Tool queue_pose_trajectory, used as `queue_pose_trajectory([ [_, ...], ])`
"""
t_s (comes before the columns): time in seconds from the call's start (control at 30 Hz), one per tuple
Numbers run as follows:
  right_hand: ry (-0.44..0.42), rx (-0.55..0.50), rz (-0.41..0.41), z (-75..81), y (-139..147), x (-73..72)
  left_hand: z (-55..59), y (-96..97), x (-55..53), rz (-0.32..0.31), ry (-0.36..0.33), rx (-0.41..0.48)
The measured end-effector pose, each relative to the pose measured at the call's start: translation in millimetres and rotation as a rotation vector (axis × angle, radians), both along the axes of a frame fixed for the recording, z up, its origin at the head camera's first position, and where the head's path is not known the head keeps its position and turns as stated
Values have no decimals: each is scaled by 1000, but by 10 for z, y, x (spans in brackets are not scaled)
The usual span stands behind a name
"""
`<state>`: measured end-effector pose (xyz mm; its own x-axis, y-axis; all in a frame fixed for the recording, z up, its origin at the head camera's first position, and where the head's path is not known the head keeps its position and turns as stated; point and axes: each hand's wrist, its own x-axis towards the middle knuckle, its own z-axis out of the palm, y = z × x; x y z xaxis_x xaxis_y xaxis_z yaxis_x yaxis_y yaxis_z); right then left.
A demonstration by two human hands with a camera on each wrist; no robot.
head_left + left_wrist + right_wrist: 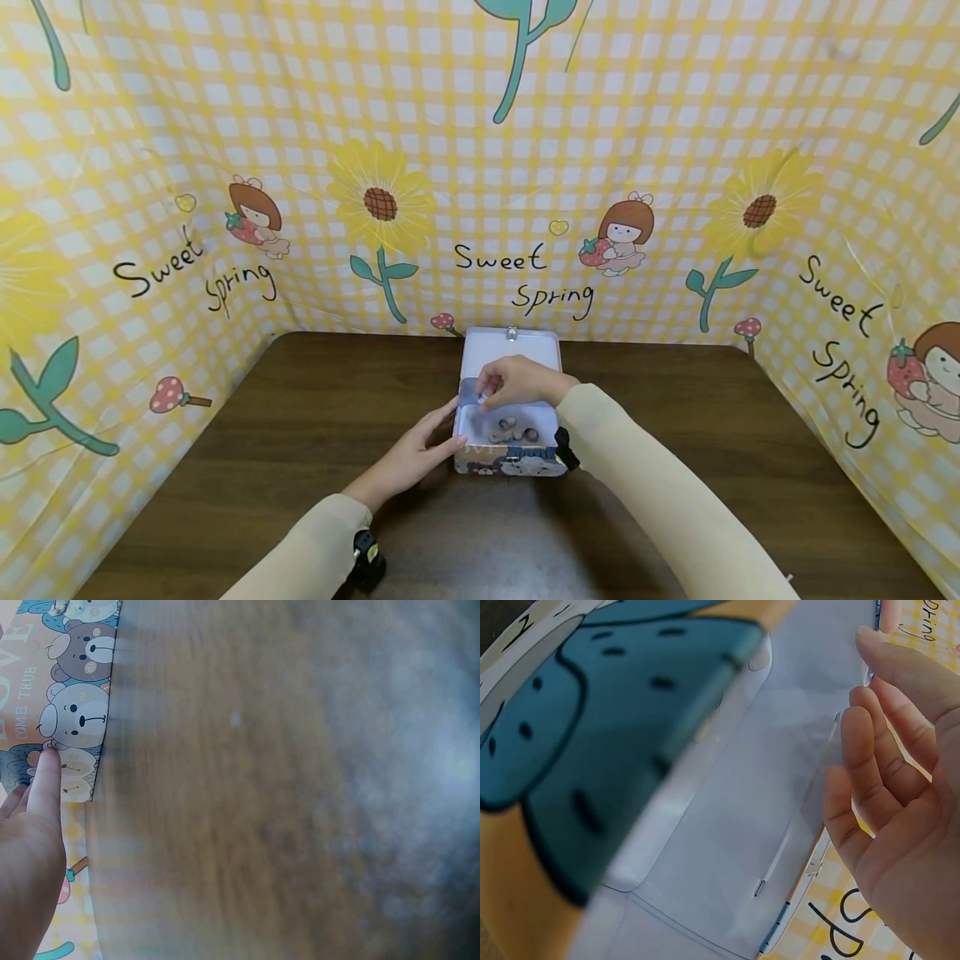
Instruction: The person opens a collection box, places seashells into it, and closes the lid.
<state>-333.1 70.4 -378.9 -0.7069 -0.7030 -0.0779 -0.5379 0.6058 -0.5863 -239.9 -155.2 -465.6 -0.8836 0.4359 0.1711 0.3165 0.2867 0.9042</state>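
A small tin box (487, 461) printed with cartoon bears stands on the table with its white-lined lid (491, 346) raised at the back. Several small ring-like pieces (530, 435) lie inside, near the front. My left hand (411, 457) rests against the box's left side and front corner, fingers fairly straight; in the left wrist view a straight digit touches the bear print (75, 716). My right hand (517, 382) is over the box's left back part, thumb and fingertips together. In the right wrist view they pinch a small shiny thing (868, 676), mostly hidden, its kind unclear.
The brown wooden table (315, 392) extends on both sides of the box. A yellow-checked cloth (480, 183) with flowers and lettering hangs behind and at both sides, meeting the table's edges. Black wrist straps (367, 560) are on both sleeves.
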Motion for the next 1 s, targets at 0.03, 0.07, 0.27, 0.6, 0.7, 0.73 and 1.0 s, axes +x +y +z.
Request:
queue_pose_trajectory([
  [0.03, 1, 2, 0, -4, -1, -2, -2, 0, 0, 1, 3, 2],
  [0.07, 0, 3, 0, -6, -3, -5, -9, 0, -2, 5, 7, -3],
  [0.27, -2, 16, -9, -30, -14, -35, -8, -9, -1, 1, -10, -1],
  [0.6, 6, 32, 1, -41, -12, -18, -6, -16, 2, 2, -37, -9],
  [0.7, 6, 31, 4, -16, 5, -12, -10, -19, -6, -3, -35, -6],
  [0.73, 6, 29, 7, -5, 12, -8, -10, -20, -8, -4, -32, -8],
  [1.0, -11, 19, 21, 44, 70, 23, 1, -21, -1, 1, -29, -8],
])
